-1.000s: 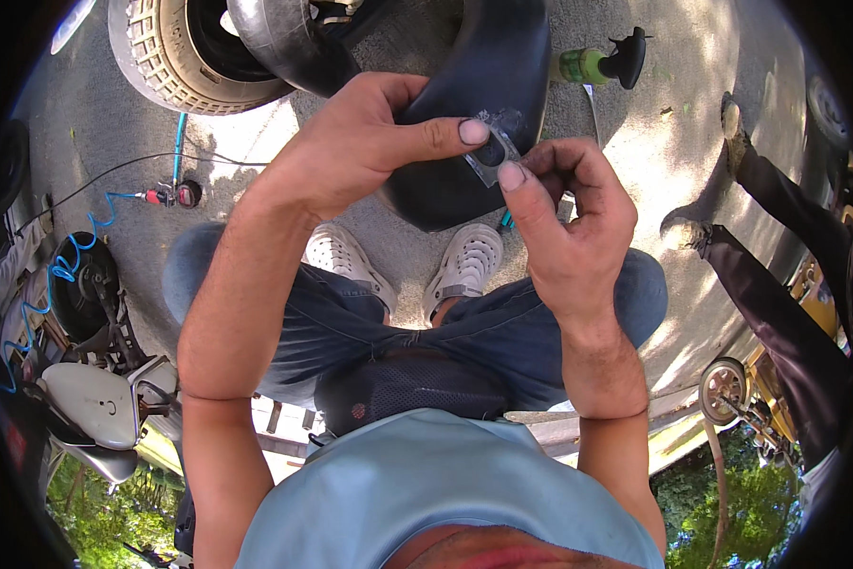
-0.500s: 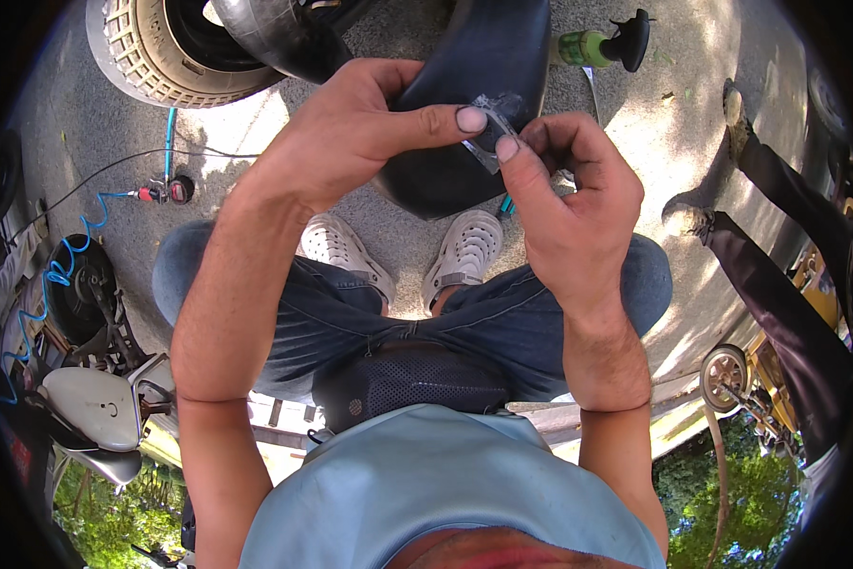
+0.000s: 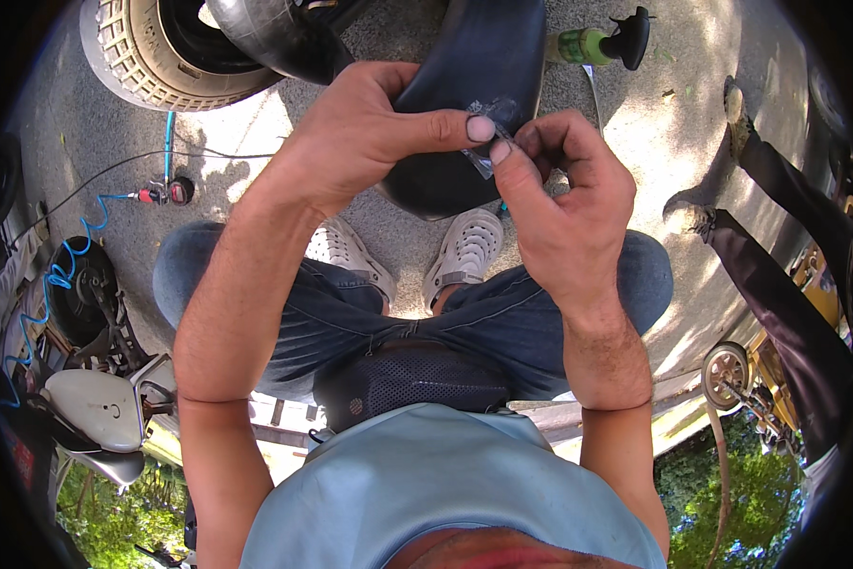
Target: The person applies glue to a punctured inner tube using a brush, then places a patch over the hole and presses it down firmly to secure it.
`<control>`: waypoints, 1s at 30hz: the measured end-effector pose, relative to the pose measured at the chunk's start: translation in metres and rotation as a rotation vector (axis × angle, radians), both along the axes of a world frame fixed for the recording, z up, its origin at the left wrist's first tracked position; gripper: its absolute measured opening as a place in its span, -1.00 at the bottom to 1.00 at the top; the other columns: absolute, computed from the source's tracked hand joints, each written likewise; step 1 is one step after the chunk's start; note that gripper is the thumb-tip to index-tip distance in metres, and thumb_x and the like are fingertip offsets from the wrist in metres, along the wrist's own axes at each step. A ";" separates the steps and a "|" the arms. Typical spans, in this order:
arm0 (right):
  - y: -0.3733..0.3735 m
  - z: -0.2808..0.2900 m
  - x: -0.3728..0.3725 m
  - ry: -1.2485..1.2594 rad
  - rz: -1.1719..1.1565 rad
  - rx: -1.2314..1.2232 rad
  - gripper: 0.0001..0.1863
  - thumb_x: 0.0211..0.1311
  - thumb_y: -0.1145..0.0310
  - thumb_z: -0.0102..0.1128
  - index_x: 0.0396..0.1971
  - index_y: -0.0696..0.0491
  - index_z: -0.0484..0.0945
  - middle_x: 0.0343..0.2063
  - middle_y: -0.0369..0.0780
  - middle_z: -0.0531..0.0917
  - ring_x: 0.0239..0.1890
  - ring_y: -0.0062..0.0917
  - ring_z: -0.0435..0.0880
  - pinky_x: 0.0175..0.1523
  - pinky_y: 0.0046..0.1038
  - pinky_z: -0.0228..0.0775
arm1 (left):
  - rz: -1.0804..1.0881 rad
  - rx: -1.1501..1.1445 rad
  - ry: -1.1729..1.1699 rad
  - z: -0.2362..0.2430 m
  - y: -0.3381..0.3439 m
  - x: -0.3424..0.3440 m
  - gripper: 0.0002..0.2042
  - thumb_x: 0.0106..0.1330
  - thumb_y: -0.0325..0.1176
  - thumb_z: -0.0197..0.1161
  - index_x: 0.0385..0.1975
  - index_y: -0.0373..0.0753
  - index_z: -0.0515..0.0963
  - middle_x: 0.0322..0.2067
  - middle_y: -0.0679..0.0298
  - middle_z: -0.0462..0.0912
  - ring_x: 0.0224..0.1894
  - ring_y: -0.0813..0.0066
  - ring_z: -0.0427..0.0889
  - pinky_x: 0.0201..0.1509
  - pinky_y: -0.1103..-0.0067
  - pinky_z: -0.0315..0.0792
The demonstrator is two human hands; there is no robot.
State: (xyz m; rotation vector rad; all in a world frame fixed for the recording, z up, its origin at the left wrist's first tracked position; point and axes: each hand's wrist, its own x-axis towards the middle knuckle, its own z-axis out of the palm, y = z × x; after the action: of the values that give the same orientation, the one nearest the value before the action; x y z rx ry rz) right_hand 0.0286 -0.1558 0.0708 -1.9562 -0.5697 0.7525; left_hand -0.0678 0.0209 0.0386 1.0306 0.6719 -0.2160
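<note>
A black rubber inner tube (image 3: 479,57) hangs in front of me, its rounded bend low between my knees. My left hand (image 3: 355,142) grips the tube from the left, fingers behind it and thumb lying across its face. Under that thumb tip is a piece of clear plastic film (image 3: 482,163), crinkled and shiny against the rubber. My right hand (image 3: 574,204) pinches the film's edge between thumb and forefinger, with the other fingers curled in. Both thumbs almost meet. What lies beneath the film is too small to make out.
A knobby tyre (image 3: 151,66) lies at the far left, beside an air hose (image 3: 90,223) with a gauge (image 3: 180,190). A green spray bottle (image 3: 583,45) lies beyond the tube. Another person's legs (image 3: 778,284) are at the right. A grey-white scooter part (image 3: 94,408) is at left.
The film stood up in a loop between my fingers; now it looks flatter and more crumpled. My right hand has shifted slightly left, while my left thumb stays on the tube.
</note>
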 end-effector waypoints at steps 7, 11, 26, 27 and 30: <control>0.003 -0.010 -0.001 -0.035 -0.084 0.088 -0.82 0.10 0.47 0.38 -0.48 0.19 0.52 -0.61 -0.30 0.53 -0.57 -0.73 0.42 -0.48 -0.59 0.26 | -0.001 0.039 0.016 0.000 -0.002 0.002 -0.56 0.07 -0.35 0.61 -0.08 -0.42 0.64 -0.26 0.24 0.75 -0.24 0.58 0.71 -0.04 0.62 0.56; 0.005 -0.011 -0.002 -0.040 -0.090 0.093 -0.80 0.10 0.47 0.38 -0.50 0.19 0.49 -0.62 -0.32 0.52 -0.57 -0.74 0.40 -0.48 -0.60 0.26 | 0.005 0.065 0.026 0.000 -0.004 0.003 -0.57 0.08 -0.34 0.60 -0.09 -0.42 0.64 -0.27 0.23 0.75 -0.25 0.58 0.71 -0.05 0.63 0.57; 0.000 -0.021 -0.002 0.891 -0.374 0.336 -0.53 0.27 0.34 0.36 0.05 0.17 0.34 -0.15 -0.24 0.57 -0.08 -0.63 0.54 0.13 -0.52 0.36 | 0.026 0.210 -0.019 -0.003 -0.005 -0.001 -0.65 0.21 -0.36 0.46 -0.08 -0.46 0.64 -0.27 0.22 0.76 -0.27 0.59 0.71 -0.13 0.62 0.58; 0.001 -0.019 -0.002 0.947 -0.387 0.349 -0.52 0.27 0.36 0.36 0.08 0.18 0.34 -0.12 -0.22 0.58 -0.05 -0.61 0.56 0.16 -0.51 0.36 | 0.028 0.216 -0.015 -0.002 -0.004 -0.002 -0.64 0.21 -0.37 0.45 -0.07 -0.46 0.63 -0.26 0.23 0.75 -0.26 0.59 0.70 -0.12 0.62 0.58; 0.005 -0.019 -0.013 0.977 -0.408 0.385 -0.50 0.27 0.41 0.34 0.13 0.21 0.36 -0.05 -0.19 0.61 0.02 -0.58 0.58 0.20 -0.48 0.36 | -0.003 0.255 -0.032 -0.003 -0.005 -0.002 -0.63 0.18 -0.38 0.44 -0.06 -0.45 0.62 -0.25 0.24 0.74 -0.25 0.59 0.69 -0.11 0.60 0.57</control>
State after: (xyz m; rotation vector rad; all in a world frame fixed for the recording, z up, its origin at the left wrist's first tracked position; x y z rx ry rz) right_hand 0.0160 -0.1506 0.0523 -1.0919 0.2614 1.1018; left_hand -0.0698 0.0161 0.0354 1.2759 0.6805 -0.1174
